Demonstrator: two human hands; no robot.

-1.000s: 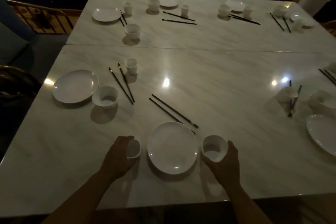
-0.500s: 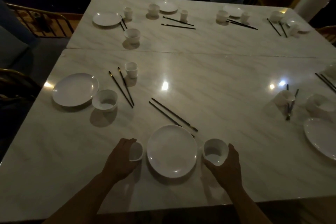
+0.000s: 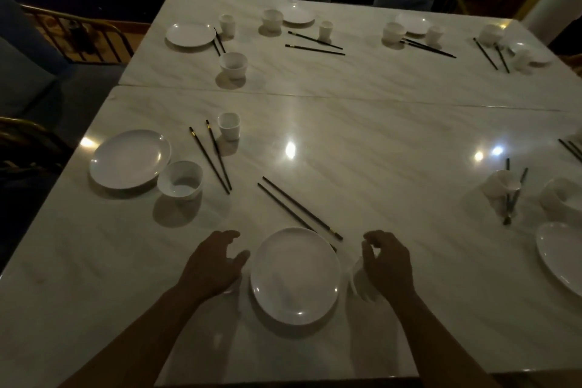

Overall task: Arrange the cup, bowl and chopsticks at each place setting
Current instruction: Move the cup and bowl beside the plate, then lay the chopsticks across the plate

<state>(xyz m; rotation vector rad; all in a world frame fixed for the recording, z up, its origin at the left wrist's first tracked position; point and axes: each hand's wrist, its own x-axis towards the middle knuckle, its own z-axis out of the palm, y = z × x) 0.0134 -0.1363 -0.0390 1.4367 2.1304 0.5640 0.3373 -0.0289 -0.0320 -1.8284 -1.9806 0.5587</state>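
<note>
A white plate lies at the near table edge. Left of it hovers my left hand, fingers spread, over a small white cup that is almost wholly hidden. My right hand is to the plate's right, fingers loosely curled and apart, above a white bowl whose left side shows under the palm. Neither hand visibly grips anything. A pair of dark chopsticks lies slanted just beyond the plate, one tip running under its rim.
At the left sits another setting: plate, bowl, chopsticks and cup. At the right edge lie a tipped cup on chopsticks, a bowl and a plate. Several more settings line the far table.
Both hands have let go: the left opened off the cup and the right off the bowl, and both rose slightly. Cup and bowl now sit under the hands beside the plate.
</note>
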